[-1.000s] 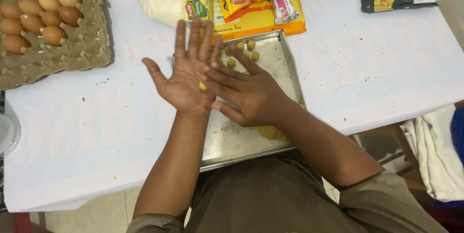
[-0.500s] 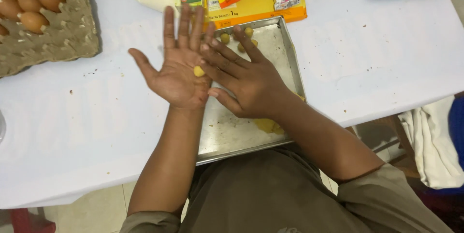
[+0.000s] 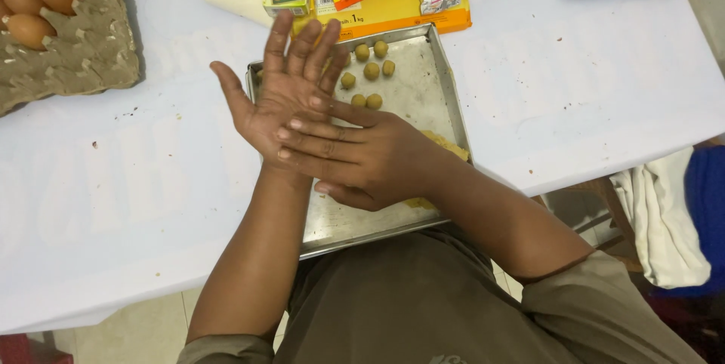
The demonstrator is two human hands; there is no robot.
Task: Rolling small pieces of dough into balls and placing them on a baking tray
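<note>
Two hands meet palm to palm above the metal tray (image 3: 445,92), which reaches the table's (image 3: 574,92) near edge. My left hand (image 3: 283,100) lies flat and open, fingers spread toward the far edge; my right hand (image 3: 362,156) lies crosswise over it, fingers straight and pointing left. Whatever sits between the palms is hidden, so I cannot tell what they hold. Seven dough balls (image 3: 368,73) cluster at the tray's far end, just beyond my fingertips, nearest the left hand. Half a second ago a yellow ball showed on the left palm; now the right hand covers it.
</note>
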